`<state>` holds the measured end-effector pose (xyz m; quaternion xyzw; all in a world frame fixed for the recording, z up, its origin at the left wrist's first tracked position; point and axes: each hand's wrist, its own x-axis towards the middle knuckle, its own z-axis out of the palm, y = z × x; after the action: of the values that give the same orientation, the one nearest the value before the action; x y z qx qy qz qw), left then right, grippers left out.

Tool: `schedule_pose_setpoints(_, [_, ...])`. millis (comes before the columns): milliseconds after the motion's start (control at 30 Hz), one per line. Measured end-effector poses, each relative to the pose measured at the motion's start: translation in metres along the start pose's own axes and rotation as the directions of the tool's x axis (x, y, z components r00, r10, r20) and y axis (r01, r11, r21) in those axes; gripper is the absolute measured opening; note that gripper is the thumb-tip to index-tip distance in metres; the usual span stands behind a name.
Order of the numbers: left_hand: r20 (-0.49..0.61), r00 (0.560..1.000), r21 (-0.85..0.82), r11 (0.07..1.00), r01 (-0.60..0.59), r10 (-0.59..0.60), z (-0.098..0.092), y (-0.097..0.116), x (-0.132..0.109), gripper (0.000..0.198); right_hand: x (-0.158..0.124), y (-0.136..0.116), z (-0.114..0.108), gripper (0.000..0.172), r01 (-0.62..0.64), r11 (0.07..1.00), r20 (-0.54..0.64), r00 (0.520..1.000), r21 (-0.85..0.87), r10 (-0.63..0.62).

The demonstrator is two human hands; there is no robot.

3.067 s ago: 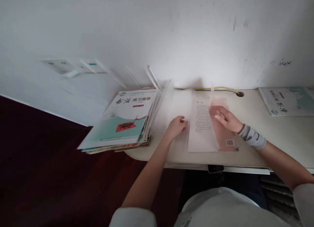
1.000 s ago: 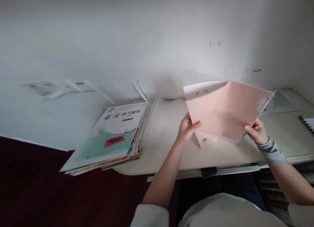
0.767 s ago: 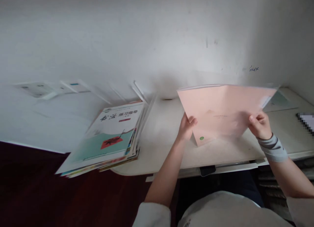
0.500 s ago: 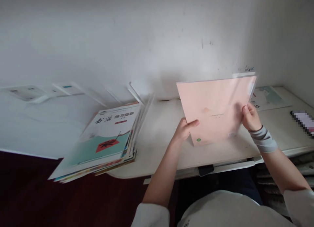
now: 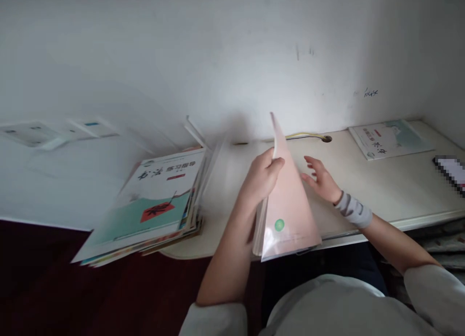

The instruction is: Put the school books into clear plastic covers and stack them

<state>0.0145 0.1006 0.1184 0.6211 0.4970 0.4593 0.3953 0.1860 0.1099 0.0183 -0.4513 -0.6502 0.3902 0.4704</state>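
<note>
A pink booklet (image 5: 286, 200) with a clear plastic cover and a green dot sticker stands nearly on edge above the front of the pale desk (image 5: 385, 190). My left hand (image 5: 259, 178) is closed on its upper edge and holds it up. My right hand (image 5: 321, 181) hovers just right of the booklet with fingers spread, touching nothing that I can see. A grey striped band wraps the right wrist.
A stack of workbooks (image 5: 152, 205) overhangs the desk's left end. Another workbook (image 5: 388, 138) lies at the back right. A yellow cable (image 5: 303, 135) runs along the wall to a hole. A blurred-out object (image 5: 450, 171) sits at the far right.
The booklet lay open on the desk, was lifted by both hands and turned. Now my right hand has let go, and my left hand alone has swung it on edge toward me.
</note>
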Motion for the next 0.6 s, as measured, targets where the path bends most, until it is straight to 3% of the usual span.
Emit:
schedule_pose_setpoints(67, [0.07,0.997,-0.044,0.999,0.023,-0.02,0.019,-0.014,0.009,0.012,-0.008,-0.005,-0.02,0.056,-0.023,0.996,0.068,0.998,0.085,0.017])
schedule_pose_setpoints(167, [0.206,0.978,-0.154,0.986,0.058,-0.026,0.062,-0.034,0.012,0.02,-0.012,-0.009,-0.066,0.059,-0.157,0.956,0.04,0.988,0.25,0.152])
schedule_pose_setpoints(233, [0.32,0.947,-0.151,0.988,0.013,0.037,0.089,-0.046,0.007,0.031,-0.013,0.0,-0.101,0.065,-0.272,0.916,0.051,0.962,0.293,0.27])
schedule_pose_setpoints(300, [0.439,0.892,-0.062,0.994,-0.09,0.108,0.103,-0.057,-0.004,0.042,-0.015,0.017,-0.133,0.064,-0.382,0.885,0.03,0.921,0.266,0.388])
schedule_pose_setpoints(367, [0.494,0.857,0.086,0.973,-0.214,0.145,0.103,-0.069,-0.016,0.053,-0.021,0.038,-0.155,0.055,-0.465,0.86,0.002,0.88,0.208,0.475])
schedule_pose_setpoints(433, [0.476,0.867,0.266,0.916,-0.3,0.146,0.091,-0.082,-0.027,0.061,-0.028,0.06,-0.162,0.057,-0.499,0.859,-0.039,0.862,0.116,0.506])
schedule_pose_setpoints(500, [0.43,0.894,0.452,0.827,-0.333,0.125,0.071,-0.095,-0.037,0.063,-0.031,0.077,-0.159,0.063,-0.435,0.9,-0.101,0.896,0.003,0.433])
schedule_pose_setpoints(600, [0.358,0.929,0.666,0.672,-0.323,0.092,0.037,-0.109,-0.047,0.054,-0.024,0.095,-0.15,0.053,-0.233,0.955,-0.213,0.958,-0.184,0.193])
